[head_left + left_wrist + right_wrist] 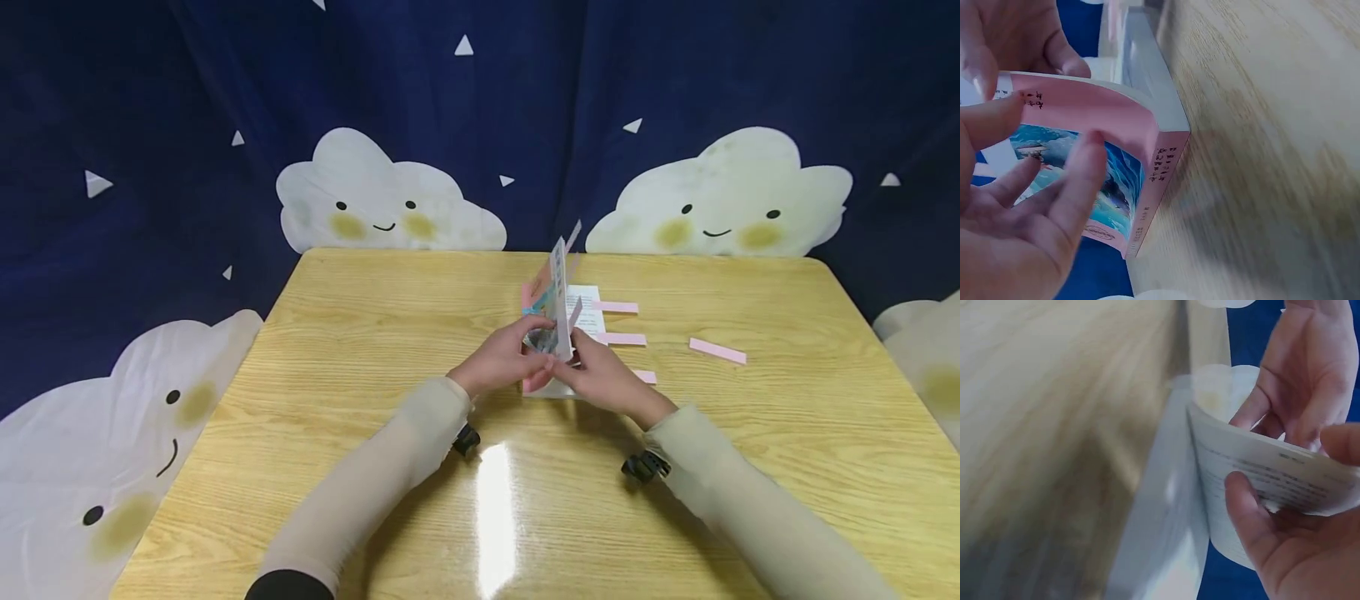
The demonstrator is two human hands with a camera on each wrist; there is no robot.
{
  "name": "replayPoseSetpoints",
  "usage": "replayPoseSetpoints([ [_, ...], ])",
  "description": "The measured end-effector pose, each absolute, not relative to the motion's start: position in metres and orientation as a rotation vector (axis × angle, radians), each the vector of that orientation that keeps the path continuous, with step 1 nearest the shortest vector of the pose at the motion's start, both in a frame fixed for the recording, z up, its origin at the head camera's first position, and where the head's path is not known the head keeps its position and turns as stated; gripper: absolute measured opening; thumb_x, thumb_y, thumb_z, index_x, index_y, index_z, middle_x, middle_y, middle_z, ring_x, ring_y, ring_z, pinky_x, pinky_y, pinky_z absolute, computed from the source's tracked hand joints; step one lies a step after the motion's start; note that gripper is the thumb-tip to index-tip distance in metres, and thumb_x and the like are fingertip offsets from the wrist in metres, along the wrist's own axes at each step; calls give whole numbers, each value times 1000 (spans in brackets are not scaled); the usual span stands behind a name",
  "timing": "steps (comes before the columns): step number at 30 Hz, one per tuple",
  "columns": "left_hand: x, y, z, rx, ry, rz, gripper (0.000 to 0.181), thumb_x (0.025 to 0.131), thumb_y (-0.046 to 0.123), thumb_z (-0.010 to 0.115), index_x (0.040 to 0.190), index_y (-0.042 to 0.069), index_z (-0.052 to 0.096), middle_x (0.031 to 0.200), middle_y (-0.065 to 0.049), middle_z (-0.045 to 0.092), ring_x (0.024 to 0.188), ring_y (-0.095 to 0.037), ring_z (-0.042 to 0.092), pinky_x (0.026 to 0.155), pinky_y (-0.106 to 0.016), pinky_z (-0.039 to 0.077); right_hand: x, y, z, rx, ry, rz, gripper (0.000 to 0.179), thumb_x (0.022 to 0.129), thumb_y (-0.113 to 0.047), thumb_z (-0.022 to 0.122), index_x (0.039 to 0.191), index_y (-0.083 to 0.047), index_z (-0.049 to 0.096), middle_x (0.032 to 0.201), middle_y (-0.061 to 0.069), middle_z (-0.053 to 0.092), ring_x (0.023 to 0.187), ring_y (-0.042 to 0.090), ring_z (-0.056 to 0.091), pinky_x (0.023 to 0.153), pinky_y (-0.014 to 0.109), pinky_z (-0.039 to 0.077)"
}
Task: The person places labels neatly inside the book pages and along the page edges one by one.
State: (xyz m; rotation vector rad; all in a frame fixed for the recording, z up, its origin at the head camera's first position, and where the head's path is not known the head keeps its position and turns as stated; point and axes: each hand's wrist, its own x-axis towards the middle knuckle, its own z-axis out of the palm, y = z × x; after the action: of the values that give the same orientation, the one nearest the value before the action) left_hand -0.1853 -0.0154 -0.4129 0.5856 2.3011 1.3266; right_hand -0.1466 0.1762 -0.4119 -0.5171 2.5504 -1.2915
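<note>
A paperback book with a pink cover (pixel 1085 103) and a blue sea picture stands partly open on the table, one section of its pages (pixel 561 292) raised upright. My left hand (pixel 498 358) holds that section from the cover side, its fingers (pixel 1082 181) against the picture in the left wrist view. From the other side my right hand (pixel 600 371) grips the same section, with fingertips (pixel 1241 490) on the printed page in the right wrist view. The two hands meet at the near edge. Pale pink strips (pixel 621 339) stick out from between the pages.
One loose pink strip (pixel 717 351) lies on the wooden table (pixel 375 308) to the right of the book. A dark blue curtain (pixel 540 100) with smiling white clouds hangs behind the table. Light glares off the tabletop at the near side.
</note>
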Motion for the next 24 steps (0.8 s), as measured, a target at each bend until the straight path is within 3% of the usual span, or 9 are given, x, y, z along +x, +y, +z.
replayPoseSetpoints([
  [2, -185, -12, -413, 624, 2362, 1248, 54, 95, 27, 66, 146, 19, 47, 127, -12, 63, 89, -17, 62, 73, -27, 51, -145, 178, -415, -486, 2601, -1286, 59, 101, -24, 55, 148, 7, 36, 129, 26, 62, 103, 30, 68, 76, 33, 55],
  [5, -186, -7, -415, 723, 2433, 1144, 53, 96, 32, 64, 145, 17, 48, 140, -8, 57, 114, -21, 60, 94, -33, 52, -143, 184, -419, -409, 2616, -1295, 53, 100, -21, 55, 145, 5, 44, 124, 23, 66, 97, 25, 67, 74, 31, 52],
  [9, -185, 2, -417, 847, 2535, 935, 53, 97, 34, 62, 145, 14, 49, 155, -5, 44, 139, -21, 46, 116, -36, 38, -139, 195, -422, -285, 2572, -1295, 47, 98, -19, 54, 139, 4, 50, 109, 19, 70, 87, 19, 66, 71, 30, 53],
  [13, -183, 11, -419, 834, 2629, 664, 57, 96, 32, 64, 148, 16, 47, 161, -4, 36, 149, -22, 35, 122, -36, 31, -138, 206, -425, -181, 2562, -1248, 33, 95, -19, 56, 117, 5, 62, 88, 14, 71, 72, 17, 65, 62, 29, 53],
  [16, -180, 16, -422, 804, 2685, 450, 62, 94, 35, 65, 151, 22, 42, 163, 0, 33, 150, -28, 31, 119, -45, 35, -137, 214, -430, -135, 2567, -1201, 26, 95, -21, 59, 103, 3, 66, 78, 11, 71, 62, 15, 61, 54, 27, 50],
  [19, -178, 20, -422, 792, 2704, 264, 68, 92, 40, 64, 154, 29, 37, 164, 2, 30, 151, -33, 29, 113, -54, 39, -137, 219, -435, -87, 2547, -1171, 25, 96, -23, 61, 94, 1, 68, 72, 6, 71, 56, 13, 59, 49, 26, 48],
  [24, -177, 22, -418, 796, 2708, 98, 71, 90, 42, 67, 153, 30, 38, 163, 4, 33, 147, -28, 33, 106, -52, 44, -138, 223, -439, -18, 2499, -1119, 29, 96, -30, 61, 87, -3, 70, 62, -1, 66, 49, 10, 55, 46, 26, 45],
])
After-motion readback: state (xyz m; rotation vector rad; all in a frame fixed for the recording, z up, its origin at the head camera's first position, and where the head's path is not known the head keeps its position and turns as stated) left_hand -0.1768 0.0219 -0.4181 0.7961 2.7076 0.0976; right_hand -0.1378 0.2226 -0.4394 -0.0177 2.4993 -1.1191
